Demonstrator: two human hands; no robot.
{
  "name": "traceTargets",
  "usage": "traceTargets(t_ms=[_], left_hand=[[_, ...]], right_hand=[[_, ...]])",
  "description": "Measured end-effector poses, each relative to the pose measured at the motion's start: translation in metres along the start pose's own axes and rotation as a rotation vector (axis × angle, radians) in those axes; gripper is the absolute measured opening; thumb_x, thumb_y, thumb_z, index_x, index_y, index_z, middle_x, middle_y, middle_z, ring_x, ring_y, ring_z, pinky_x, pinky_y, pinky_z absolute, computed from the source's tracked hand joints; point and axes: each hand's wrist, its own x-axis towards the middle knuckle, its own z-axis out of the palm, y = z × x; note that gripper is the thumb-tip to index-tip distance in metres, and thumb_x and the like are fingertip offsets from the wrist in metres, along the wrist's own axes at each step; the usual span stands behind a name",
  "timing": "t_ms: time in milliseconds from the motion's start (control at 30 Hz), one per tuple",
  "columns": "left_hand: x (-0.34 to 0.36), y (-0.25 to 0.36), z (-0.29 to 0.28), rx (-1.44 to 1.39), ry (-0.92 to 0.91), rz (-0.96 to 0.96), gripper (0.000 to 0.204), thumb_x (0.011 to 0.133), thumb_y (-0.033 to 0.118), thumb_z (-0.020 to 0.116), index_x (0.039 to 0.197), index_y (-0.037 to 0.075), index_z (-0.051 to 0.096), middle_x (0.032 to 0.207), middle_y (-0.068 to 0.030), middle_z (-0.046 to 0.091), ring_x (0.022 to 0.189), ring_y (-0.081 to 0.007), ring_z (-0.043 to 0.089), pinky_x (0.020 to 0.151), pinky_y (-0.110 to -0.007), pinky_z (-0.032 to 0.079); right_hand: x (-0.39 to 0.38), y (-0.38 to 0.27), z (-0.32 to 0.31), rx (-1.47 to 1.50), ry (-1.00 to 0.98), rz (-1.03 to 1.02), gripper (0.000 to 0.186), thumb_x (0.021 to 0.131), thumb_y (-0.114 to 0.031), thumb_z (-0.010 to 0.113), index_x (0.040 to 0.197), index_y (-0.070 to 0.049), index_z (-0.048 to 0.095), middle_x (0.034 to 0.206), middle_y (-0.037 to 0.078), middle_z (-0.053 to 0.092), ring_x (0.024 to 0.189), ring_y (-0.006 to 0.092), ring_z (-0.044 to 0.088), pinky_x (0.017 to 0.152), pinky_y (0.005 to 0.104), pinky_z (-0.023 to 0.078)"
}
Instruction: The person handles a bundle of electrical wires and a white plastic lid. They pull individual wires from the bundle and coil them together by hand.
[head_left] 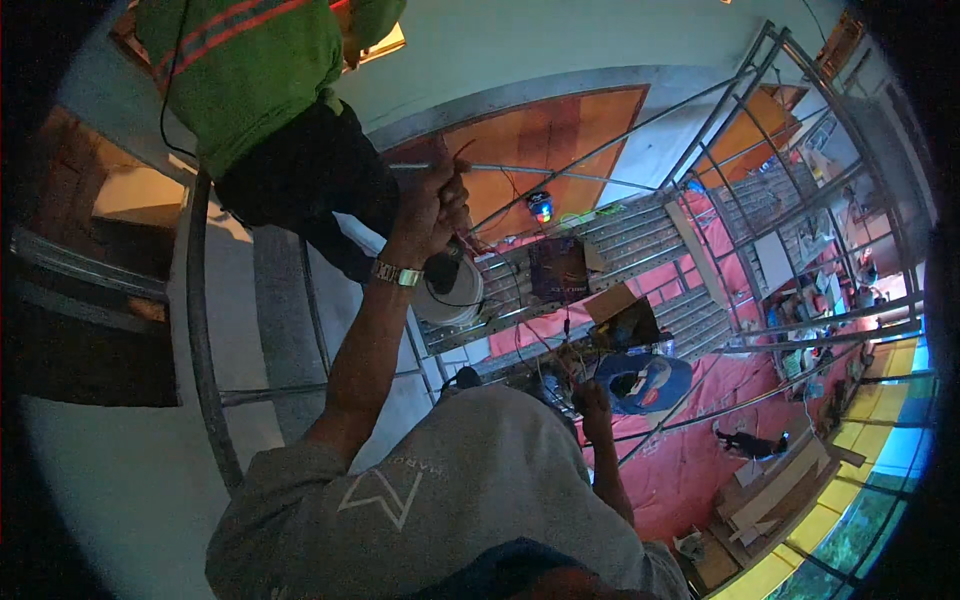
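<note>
My left hand, a metal-banded watch on its wrist, is raised and closed around a thin reddish wire. The wire's tip sticks out above the fingers, and more wire hangs below the fist. Lower down, my right hand is closed beside a tangle of cables; what it grips is too dark to name. Right next to it is a blue round-looking item. Beneath my left forearm stands a white bucket, and a dark box sits on the metal planks.
A person in a green jacket with a reflective stripe stands close at upper left. Scaffold tubes cross on both sides. Ribbed metal planks run above a pink floor. Boards and a black animal-like shape lie below right.
</note>
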Motion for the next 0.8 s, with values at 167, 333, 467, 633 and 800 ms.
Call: traceTargets(t_ms=[167,333,467,633,800], left_hand=[[-0.013,-0.014,-0.007,0.012,-0.019,-0.083,0.029,0.101,0.036,0.055,0.103,0.007,0.062,0.058,0.0068,0.038,0.044,-0.0038,0.032,0.042,-0.023,0.028],[-0.041,-0.049,-0.033,0.038,-0.177,-0.298,0.018,0.099,0.035,0.059,0.098,0.017,0.059,0.063,0.0068,0.044,0.052,-0.0067,0.041,0.046,-0.021,0.033],[-0.053,-0.121,-0.019,0.081,-0.108,-0.254,0.024,0.099,0.036,0.059,0.102,0.013,0.060,0.067,0.0033,0.055,0.057,-0.0102,0.051,0.051,-0.025,0.042],[-0.047,-0.123,0.010,-0.188,0.064,-0.385,0.025,0.100,0.031,0.056,0.103,0.007,0.063,0.082,-0.0072,0.069,0.070,-0.0179,0.066,0.061,-0.033,0.055],[-0.043,-0.137,-0.033,-0.298,-0.053,-0.285,0.024,0.101,0.032,0.055,0.107,0.011,0.062,0.084,-0.0060,0.068,0.065,-0.0172,0.064,0.057,-0.033,0.053]], right_hand=[[0.032,-0.017,0.012,-0.515,0.109,-0.276,0.034,0.107,-0.029,0.040,0.099,-0.004,0.062,0.090,0.006,0.063,0.083,0.0205,0.060,0.079,0.0374,0.049],[0.085,-0.028,0.020,-0.420,0.303,-0.464,0.035,0.108,-0.030,0.039,0.097,-0.004,0.061,0.087,0.004,0.062,0.077,0.0134,0.057,0.069,0.0294,0.045],[0.063,-0.130,0.097,0.047,0.070,-0.354,0.036,0.108,-0.033,0.039,0.082,-0.009,0.046,0.070,0.000,0.043,0.061,0.0115,0.037,0.057,0.0297,0.033],[0.042,-0.140,0.136,-0.284,-0.192,-0.287,0.015,0.104,-0.019,0.047,0.092,-0.009,0.047,0.081,0.000,0.047,0.076,0.0142,0.046,0.067,0.0289,0.042],[0.047,-0.134,0.151,-0.046,-0.240,-0.219,0.019,0.104,-0.025,0.047,0.095,-0.009,0.045,0.079,-0.001,0.042,0.072,0.0124,0.042,0.062,0.0284,0.039]])
